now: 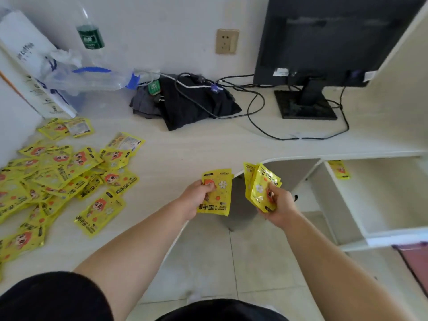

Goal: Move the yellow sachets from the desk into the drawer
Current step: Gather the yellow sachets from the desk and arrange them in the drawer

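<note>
Several yellow sachets [58, 177] with an orange cartoon print lie scattered over the left part of the white desk [185, 147]. My left hand [196, 195] grips one flat sachet [218, 193] just past the desk's front edge. Beside it, my right hand [278, 205] holds a small bunch of sachets [261, 184] fanned upward. To the right the white drawer [382, 205] stands pulled open, with one sachet [339, 169] lying at its back left corner.
A black monitor [324, 42] stands at the back right with cables [254, 107] trailing over the desk. Dark folded cloth [185, 100], a plastic bag [81, 75], a bottle [90, 33] and a white paper bag [30, 61] sit along the wall. Tiled floor [220, 262] lies below.
</note>
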